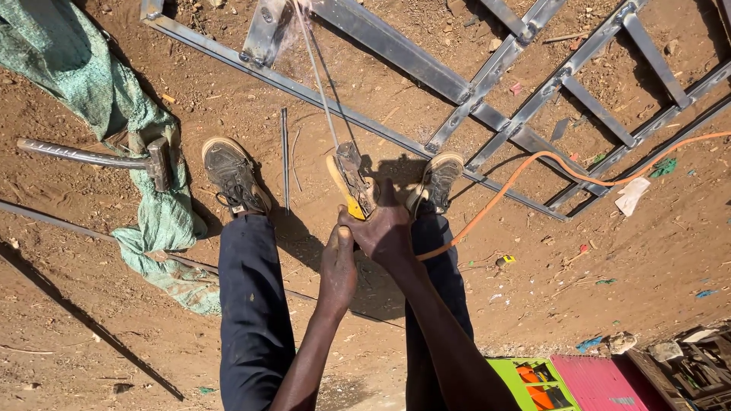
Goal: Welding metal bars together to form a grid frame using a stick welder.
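Both hands were wrapped around the electrode holder [352,183]: right hand [386,228] gripped its handle, left hand [338,262] closed just under it. The welding rod [316,76] ran up to the metal frame [487,84] lying on the dirt ground [624,266]. An orange cable [548,164] trailed right. A hammer [99,158] lay on green cloth [84,84] to the left. Bright green and red boxes [567,380] sat at the bottom edge.

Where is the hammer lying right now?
In the head view the hammer lies on the dirt at the left, its head resting on the green cloth, just left of the person's left shoe.
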